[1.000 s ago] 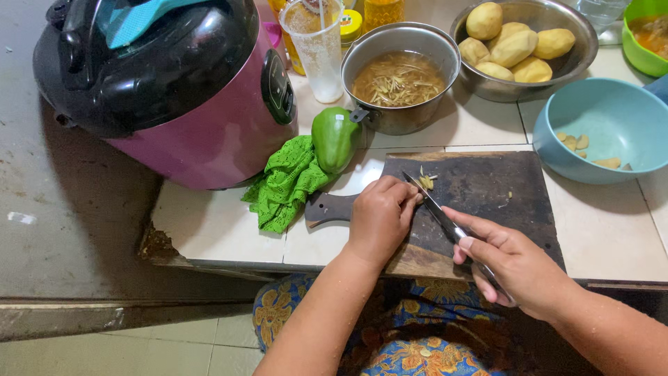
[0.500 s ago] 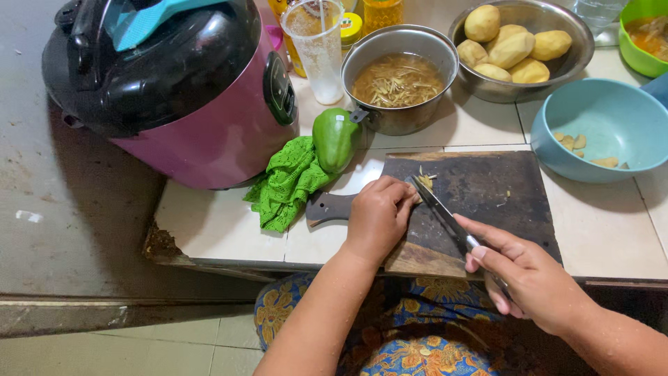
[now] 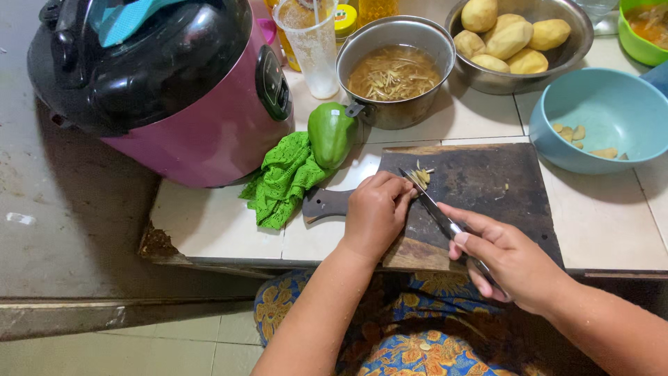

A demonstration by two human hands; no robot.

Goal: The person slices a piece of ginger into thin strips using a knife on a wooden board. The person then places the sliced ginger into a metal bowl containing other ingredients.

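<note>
A dark wooden cutting board (image 3: 487,188) lies on the white tiled counter. My left hand (image 3: 376,212) rests on its near left part, fingers curled on a small pale piece of potato that is mostly hidden. A few thin potato strips (image 3: 421,175) lie just beyond the fingertips. My right hand (image 3: 508,257) grips the handle of a knife (image 3: 426,202), whose blade points up-left and its tip meets the strips beside my left fingers.
A steel pot (image 3: 396,69) of strips in water, a steel bowl of peeled potatoes (image 3: 518,42), a blue bowl (image 3: 602,118), a green pepper (image 3: 331,132), a green cloth (image 3: 282,181), a plastic cup (image 3: 313,45) and a pink-black cooker (image 3: 174,83) surround the board.
The right hand and knife have shifted slightly; the blade stays against the strips by my left fingers. The left hand has kept its place on the board.
</note>
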